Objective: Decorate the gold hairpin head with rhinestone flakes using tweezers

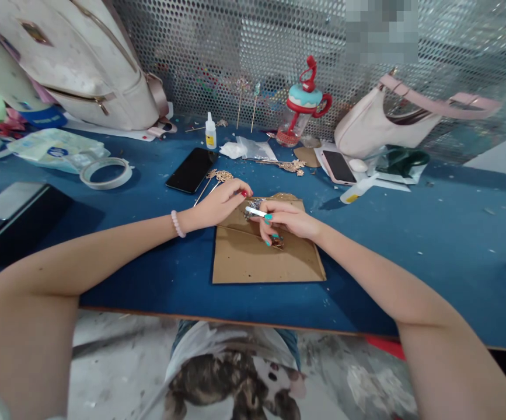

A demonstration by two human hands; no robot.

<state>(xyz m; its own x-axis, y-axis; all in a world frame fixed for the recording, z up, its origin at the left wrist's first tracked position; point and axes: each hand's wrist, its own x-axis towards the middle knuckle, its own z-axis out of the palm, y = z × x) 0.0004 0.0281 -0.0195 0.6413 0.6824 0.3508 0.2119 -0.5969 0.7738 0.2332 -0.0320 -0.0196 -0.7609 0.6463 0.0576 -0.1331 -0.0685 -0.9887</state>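
A brown piece of cardboard [265,259] lies on the blue table, with small silvery bits [255,205] on its upper part. Between the thumb and fingers of my right hand [288,220] is a thin white stick [256,212], its tip pointing left over those bits. Just below these fingers a small dark reddish piece [278,241] rests on the cardboard. My left hand [221,204] is bent over the cardboard's upper left edge, its fingertips near the silvery bits; whatever they may pinch is too small to make out. Gold flower-topped sticks [222,175] lie beyond my left hand.
Behind the hands are a black phone [192,170], a glue bottle [210,132], a red-handled cup [299,111] and a pink phone [339,167]. Another bottle [358,189] lies right. Tape [105,174], a black box [16,219] and a backpack [95,70] are left; a handbag [366,119] stands right.
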